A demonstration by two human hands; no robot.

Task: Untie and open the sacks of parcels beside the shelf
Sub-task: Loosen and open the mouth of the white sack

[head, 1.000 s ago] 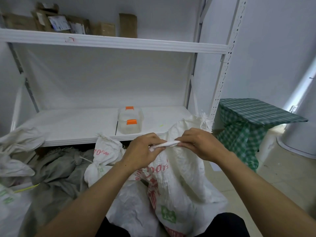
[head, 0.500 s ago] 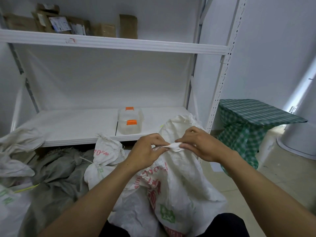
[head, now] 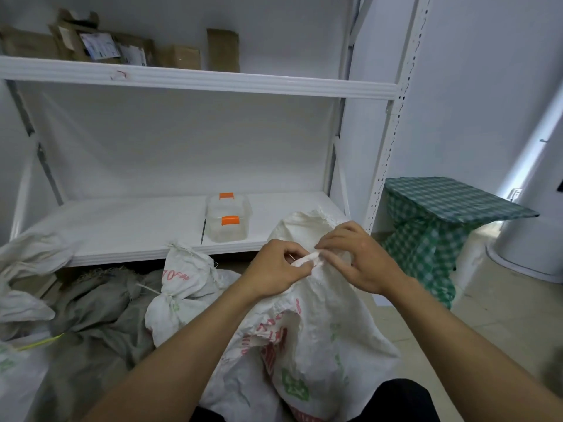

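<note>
A clear box point(head: 228, 220) with orange clasps is set on the lower board of the shelf point(head: 122, 226). Brown cartons point(head: 179, 57) are lined along the upper board. A worktop point(head: 454, 202) draped in green check is seen at the right, on the floor point(head: 502, 300).

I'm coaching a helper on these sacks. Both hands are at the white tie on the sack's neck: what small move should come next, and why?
Probably draw the end of the white tie leftward with the left hand while the right hand holds the neck steady. Both hands pinch the tie, and the white sack is gathered shut, so the knot seems not yet undone.
</note>
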